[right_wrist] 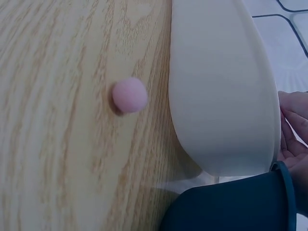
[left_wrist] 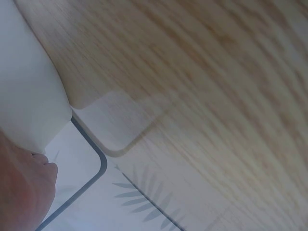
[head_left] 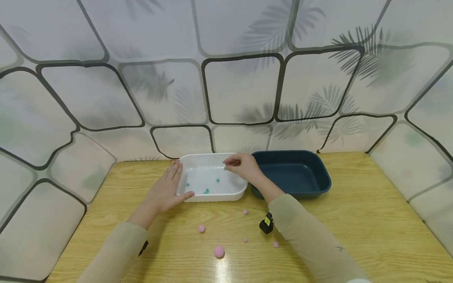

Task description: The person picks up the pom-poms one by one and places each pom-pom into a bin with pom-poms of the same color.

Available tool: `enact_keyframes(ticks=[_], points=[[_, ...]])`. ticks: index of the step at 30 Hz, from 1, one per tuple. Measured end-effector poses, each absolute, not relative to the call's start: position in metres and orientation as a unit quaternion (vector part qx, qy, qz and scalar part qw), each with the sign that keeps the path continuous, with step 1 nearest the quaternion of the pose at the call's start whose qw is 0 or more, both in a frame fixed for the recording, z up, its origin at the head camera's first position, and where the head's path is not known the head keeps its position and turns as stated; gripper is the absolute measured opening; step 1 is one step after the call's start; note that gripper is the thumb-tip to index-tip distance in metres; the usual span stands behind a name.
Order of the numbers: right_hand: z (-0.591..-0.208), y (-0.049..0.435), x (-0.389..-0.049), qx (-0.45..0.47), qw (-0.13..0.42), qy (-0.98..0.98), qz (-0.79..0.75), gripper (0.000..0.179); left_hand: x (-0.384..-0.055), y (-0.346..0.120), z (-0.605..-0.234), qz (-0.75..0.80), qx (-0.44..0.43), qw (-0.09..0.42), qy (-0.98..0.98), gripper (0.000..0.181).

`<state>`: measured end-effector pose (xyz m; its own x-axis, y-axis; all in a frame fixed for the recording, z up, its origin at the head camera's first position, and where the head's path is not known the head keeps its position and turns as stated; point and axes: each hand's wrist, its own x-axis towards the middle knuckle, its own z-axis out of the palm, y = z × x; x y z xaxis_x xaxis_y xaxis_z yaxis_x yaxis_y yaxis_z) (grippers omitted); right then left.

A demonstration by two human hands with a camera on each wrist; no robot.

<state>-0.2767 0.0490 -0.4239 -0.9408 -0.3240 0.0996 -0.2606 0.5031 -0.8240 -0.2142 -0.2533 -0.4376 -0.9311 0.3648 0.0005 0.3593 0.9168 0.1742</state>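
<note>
What the bare right hand point(head_left: 244, 167) pinches, if anything, is too small to tell. Its wrist point(head_left: 267, 189) hides part of the dark blue rectangular plastic tray point(head_left: 301, 173). In the left wrist view, the bare left hand point(left_wrist: 24, 190) is cut off at lower left.

A pink ball point(right_wrist: 130, 95) rests on the wooden table point(right_wrist: 57, 125) near a white tray point(right_wrist: 221, 91).

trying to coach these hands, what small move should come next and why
Probably open the right hand over the white rectangular dish: that hand seems to pinch a small teal ball, more teal balls lie inside, and the left hand rests against the dish.
</note>
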Motion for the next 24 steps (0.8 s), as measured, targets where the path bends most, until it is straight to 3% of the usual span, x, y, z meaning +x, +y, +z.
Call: enact_keyframes(ticks=[24], points=[[-0.399,0.093,-0.271,-0.175,0.036,0.86,-0.479,0.025,-0.214,-0.252,-0.437,0.085,0.191,0.01,0.978,0.106]])
